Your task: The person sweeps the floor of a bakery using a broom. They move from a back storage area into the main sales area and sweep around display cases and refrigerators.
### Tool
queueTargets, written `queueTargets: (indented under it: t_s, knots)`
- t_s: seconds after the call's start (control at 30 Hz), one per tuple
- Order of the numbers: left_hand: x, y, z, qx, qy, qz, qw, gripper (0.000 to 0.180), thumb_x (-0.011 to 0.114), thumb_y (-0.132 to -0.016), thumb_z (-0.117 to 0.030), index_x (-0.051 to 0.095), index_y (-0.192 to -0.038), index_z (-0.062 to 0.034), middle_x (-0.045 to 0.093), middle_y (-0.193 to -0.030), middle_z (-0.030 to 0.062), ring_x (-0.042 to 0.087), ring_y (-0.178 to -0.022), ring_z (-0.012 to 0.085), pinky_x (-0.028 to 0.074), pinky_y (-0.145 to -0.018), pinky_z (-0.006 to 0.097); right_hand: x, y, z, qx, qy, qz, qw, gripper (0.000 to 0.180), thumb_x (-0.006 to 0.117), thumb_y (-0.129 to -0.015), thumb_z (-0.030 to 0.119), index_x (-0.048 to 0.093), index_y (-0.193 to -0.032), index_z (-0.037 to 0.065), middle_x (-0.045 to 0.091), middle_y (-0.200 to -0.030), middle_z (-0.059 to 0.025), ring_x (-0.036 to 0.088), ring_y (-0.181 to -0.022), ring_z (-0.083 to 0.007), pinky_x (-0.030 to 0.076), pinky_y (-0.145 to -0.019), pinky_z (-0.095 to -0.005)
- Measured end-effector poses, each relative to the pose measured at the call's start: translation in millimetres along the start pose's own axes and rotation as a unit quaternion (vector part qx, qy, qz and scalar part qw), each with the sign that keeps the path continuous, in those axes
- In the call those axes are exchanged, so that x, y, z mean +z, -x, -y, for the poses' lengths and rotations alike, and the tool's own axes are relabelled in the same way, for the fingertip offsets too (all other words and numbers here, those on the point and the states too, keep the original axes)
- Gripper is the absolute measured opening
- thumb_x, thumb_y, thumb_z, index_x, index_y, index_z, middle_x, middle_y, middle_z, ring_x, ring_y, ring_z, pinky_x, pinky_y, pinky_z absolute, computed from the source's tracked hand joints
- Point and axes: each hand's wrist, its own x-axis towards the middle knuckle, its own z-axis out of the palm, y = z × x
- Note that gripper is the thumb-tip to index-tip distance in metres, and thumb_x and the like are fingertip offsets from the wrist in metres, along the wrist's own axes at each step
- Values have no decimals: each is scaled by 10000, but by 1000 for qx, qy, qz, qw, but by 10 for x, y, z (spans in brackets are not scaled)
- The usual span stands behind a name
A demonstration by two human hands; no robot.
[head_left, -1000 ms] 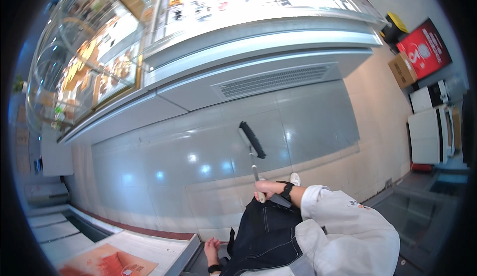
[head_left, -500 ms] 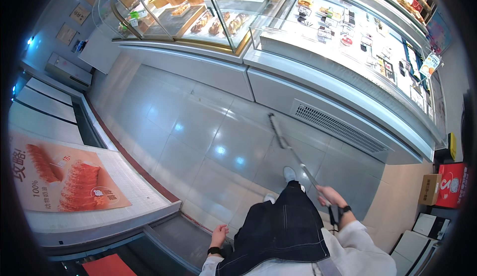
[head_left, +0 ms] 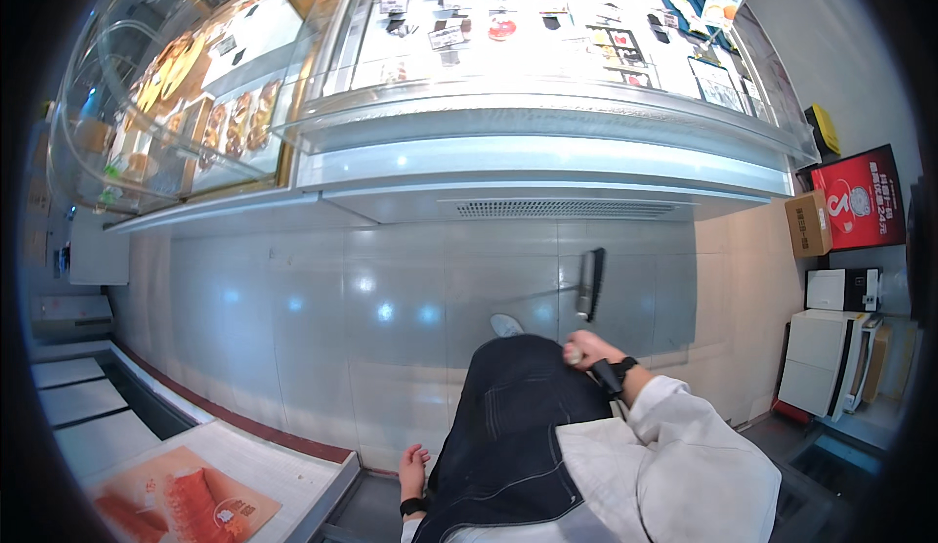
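My right hand (head_left: pixel 589 347) is closed around the handle of a long-handled mop, in front of my right thigh. The handle's black end (head_left: pixel 608 378) sticks out behind the fist toward my wrist. Beyond my fist, the narrow grey and black mop head (head_left: pixel 590 284) is over the tiled floor, slightly blurred. Most of the pole is foreshortened, and I cannot tell whether the head touches the tiles. My left hand (head_left: pixel 414 467) hangs beside my dark apron (head_left: pixel 528 396), fingers loosely apart and holding nothing.
Ahead runs a long white display counter (head_left: pixel 547 157) with a low vent (head_left: pixel 567 210). A curved glass bakery case (head_left: pixel 195 132) adjoins it. A low counter with a food poster (head_left: pixel 186 494) stands at my left. Right are a cardboard box (head_left: pixel 807 225), red sign (head_left: pixel 862 201) and white machine (head_left: pixel 816 357).
My view has turned right, so the counter now lies straight across. The mop head has swung rightward and closer to me. My right hand still grips the handle; my left hand stays empty.
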Motion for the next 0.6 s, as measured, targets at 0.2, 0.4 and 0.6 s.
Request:
queueTargets:
  t_s: [0.2,0.4,0.6]
  knots:
    - [66,354,-189,3,19,-38,999,199,433,-903,-110,512,-1060,-17,611,-898,70,574,-774,111,450,-654,223,616,-1199,759,452,-644,46,615,198,412,-777,76,395,-963,12,486,-750,-141,528,-636,-257,482,-584,-445]
    - [146,622,152,-11,13,-2,1000,204,469,-892,-127,523,-1033,10,608,-892,78,565,-804,138,449,-731,246,494,-1751,1167,384,-613,100,684,105,448,-821,130,417,-808,31,475,-651,-86,472,-500,-169,440,-425,-331]
    - [21,517,485,26,1,22,999,242,532,-867,-176,551,-1003,23,610,-886,80,555,-814,135,440,-765,255,-483,-965,620,306,-415,118,849,323,493,-836,237,448,-557,80,445,-452,-14,443,-376,-120,379,-385,-271]
